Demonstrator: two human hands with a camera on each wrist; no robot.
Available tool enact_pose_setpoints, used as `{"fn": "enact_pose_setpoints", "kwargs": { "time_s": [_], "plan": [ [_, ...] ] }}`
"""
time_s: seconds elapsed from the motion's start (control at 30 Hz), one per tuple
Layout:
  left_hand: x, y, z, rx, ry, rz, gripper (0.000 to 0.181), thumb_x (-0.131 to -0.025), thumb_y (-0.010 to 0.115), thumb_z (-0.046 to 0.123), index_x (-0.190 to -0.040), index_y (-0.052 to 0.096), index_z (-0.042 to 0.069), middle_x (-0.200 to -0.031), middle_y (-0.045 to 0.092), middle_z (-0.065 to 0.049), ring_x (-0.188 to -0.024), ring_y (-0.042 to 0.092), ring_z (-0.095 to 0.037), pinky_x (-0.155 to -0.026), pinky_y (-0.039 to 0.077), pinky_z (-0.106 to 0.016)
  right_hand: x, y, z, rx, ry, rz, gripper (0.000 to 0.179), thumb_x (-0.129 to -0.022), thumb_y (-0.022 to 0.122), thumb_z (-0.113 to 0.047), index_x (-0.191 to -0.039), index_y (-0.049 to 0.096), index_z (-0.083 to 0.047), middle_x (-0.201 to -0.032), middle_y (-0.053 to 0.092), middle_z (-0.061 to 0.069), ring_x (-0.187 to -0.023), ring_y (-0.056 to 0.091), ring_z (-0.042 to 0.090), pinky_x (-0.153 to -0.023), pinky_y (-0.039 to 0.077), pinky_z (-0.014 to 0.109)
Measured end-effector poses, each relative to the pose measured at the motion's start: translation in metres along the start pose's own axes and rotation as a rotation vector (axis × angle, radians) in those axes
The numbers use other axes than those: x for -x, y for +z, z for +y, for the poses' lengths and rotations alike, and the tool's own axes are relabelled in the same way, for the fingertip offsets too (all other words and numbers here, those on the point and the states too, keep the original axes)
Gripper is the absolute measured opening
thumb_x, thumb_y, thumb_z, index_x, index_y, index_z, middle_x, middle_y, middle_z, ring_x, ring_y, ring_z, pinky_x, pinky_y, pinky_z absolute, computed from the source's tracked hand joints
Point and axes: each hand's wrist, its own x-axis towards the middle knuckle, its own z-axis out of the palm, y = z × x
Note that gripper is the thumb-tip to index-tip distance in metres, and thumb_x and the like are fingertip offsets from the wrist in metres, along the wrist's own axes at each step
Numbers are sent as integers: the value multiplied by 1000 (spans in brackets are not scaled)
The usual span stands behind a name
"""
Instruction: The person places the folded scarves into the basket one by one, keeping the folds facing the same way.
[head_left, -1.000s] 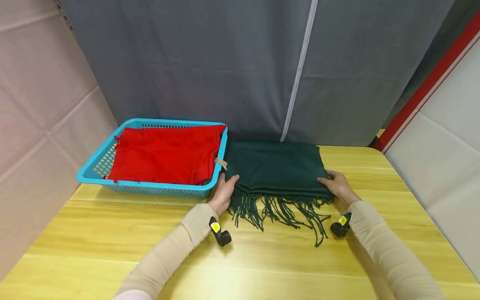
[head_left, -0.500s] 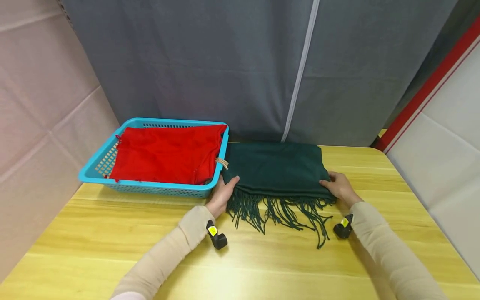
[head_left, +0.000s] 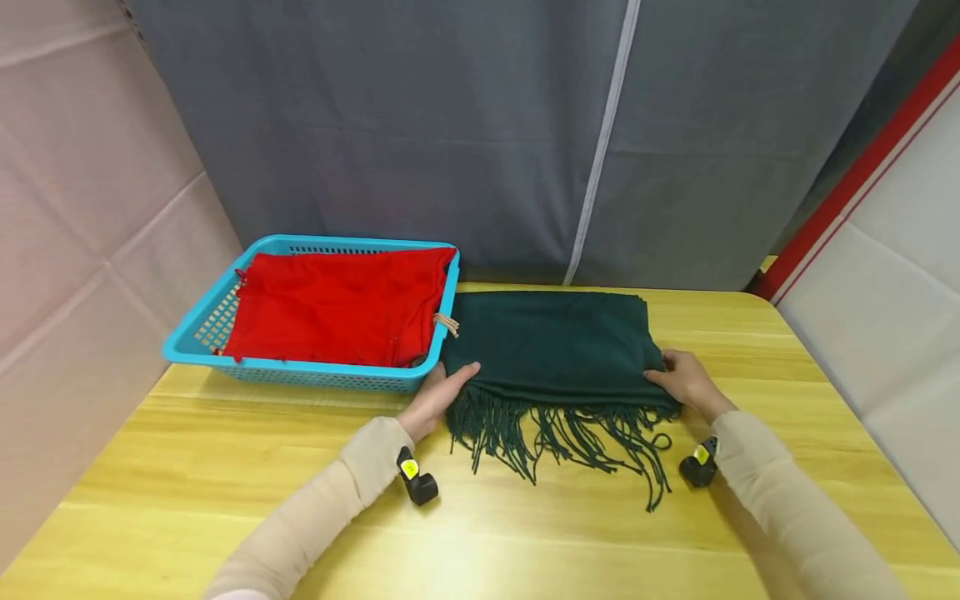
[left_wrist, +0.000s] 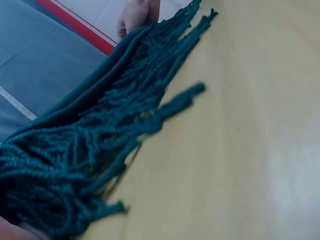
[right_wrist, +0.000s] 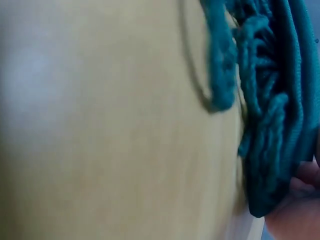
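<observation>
A folded dark green scarf [head_left: 555, 346] lies on the table with its fringe [head_left: 558, 429] spread toward me. My left hand [head_left: 435, 402] grips its near left corner, thumb on top and the other fingers out of sight beneath. At the near right corner my right hand [head_left: 688, 382] pinches the layers, its thumb on the upper side. Seen from the left wrist, the fringe [left_wrist: 125, 120] runs along the folded edge toward the right hand [left_wrist: 140, 15]. In the right wrist view, the stacked layers [right_wrist: 295, 100] meet part of the right hand [right_wrist: 300, 215].
A blue plastic basket [head_left: 300, 375] stands left of the scarf, close against it. Inside lies a folded red cloth [head_left: 337, 308], and beige cord [head_left: 446, 323] is tied at the basket's right rim. A grey curtain [head_left: 420, 142] hangs behind the wooden table [head_left: 525, 542].
Both hands have drawn the scarf slightly toward me, and a strip of table now shows behind its far edge. The basket stays put beside it.
</observation>
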Motion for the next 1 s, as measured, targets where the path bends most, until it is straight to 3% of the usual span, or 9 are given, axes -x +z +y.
{"fn": "enact_pose_setpoints", "kwargs": {
  "time_s": [0.1, 0.17, 0.27, 0.37, 0.43, 0.57, 0.73, 0.87, 1.0],
  "plan": [
    [3, -3, -2, -30, -10, -13, 97, -81, 55, 50, -140, -4, 2, -147, -3, -14, -133, 1, -29, -104, 12, -47, 5, -2, 0, 6, 1, -17, 30, -85, 56, -13, -102, 52, 12, -99, 53, 26, -87, 48, 34, -72, 42, 41],
    [6, -5, -4, -66, -21, -25, 99, -79, 55, 54, -141, -4, 2, -147, -2, -14, -133, 2, -30, -104, 12, -48, 8, -3, 1, 1, -3, -25, 23, -84, 58, -14, -92, 54, 8, -85, 53, 20, -78, 47, 30, -66, 40, 36],
    [10, -9, -7, -121, -17, -50, 100, -79, 54, 55, -140, -5, 2, -146, -3, -15, -132, 2, -31, -103, 12, -49, 12, -5, 2, -11, 14, -54, 20, -84, 60, -16, -81, 50, 1, -72, 45, 8, -69, 40, 22, -59, 33, 31],
    [14, -12, -10, -161, 27, -60, 95, -82, 54, 49, -141, -2, 1, -146, 2, -16, -132, 7, -31, -103, 16, -48, 17, -6, 2, -33, 35, -85, 22, -84, 61, -18, -79, 48, -2, -69, 40, 3, -67, 38, 19, -58, 31, 30],
    [16, -14, -13, -168, 78, -71, 87, -84, 55, 44, -141, 5, 0, -145, 12, -17, -129, 20, -31, -98, 28, -47, 21, -6, 2, -36, 37, -99, 24, -84, 61, -19, -77, 46, -2, -69, 39, 3, -66, 37, 18, -58, 31, 29],
    [23, -17, -18, -196, 161, -98, 71, -86, 56, 36, -138, 22, 2, -137, 31, -16, -104, 48, -31, -82, 43, -40, 29, -4, 2, -16, 8, -101, 26, -84, 61, -18, -73, 42, -4, -68, 36, 3, -63, 36, 17, -55, 29, 29],
    [30, -21, -22, -234, 205, -136, 65, -86, 57, 31, -136, 28, 4, -130, 41, -14, -79, 57, -24, -74, 47, -35, 39, -3, 2, 22, -58, -87, 25, -83, 62, -15, -71, 43, -4, -65, 36, 2, -61, 36, 17, -54, 29, 28],
    [35, -23, -23, -257, 223, -180, 62, -84, 60, 29, -134, 33, 4, -122, 48, -13, -77, 58, -21, -70, 48, -35, 48, -3, 2, 34, -98, -87, 21, -82, 63, -13, -71, 47, -4, -63, 38, 1, -60, 37, 15, -54, 30, 26],
    [41, -24, -24, -302, 252, -187, 65, -81, 63, 30, -133, 35, 4, -124, 47, -9, -96, 54, -20, -83, 43, -38, 54, -5, 2, 24, -109, -108, 23, -81, 64, -13, -71, 45, -4, -63, 37, 1, -61, 37, 15, -54, 29, 26]
  ]
}}
